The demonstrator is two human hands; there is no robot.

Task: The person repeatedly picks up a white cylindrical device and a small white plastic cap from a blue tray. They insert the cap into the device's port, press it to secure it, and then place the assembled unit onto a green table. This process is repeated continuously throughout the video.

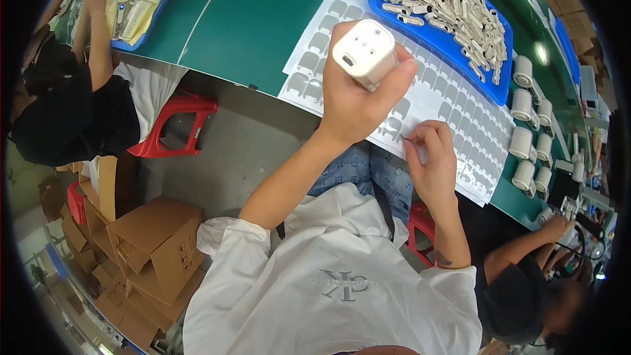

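My left hand (358,102) is wrapped round a white handheld device (365,49), raised above the table edge. Its rounded end faces up and shows a dark slot-shaped port and small round holes. Below and to the right, my right hand (430,151) is closed in a pinch over the near edge of a white sticker sheet (411,115). A thin dark sliver at those fingertips looks like one of the sheet's grey stickers. Rows of grey stickers cover most of the sheet, with a bare white patch near my right hand.
Behind the sheet, a blue tray (505,92) holds many small white parts. White cylindrical devices (521,141) stand in rows at the right. At the far left is another tray (141,36). Co-workers sit on both sides. Cardboard boxes (158,236) and a red stool (177,121) stand left.
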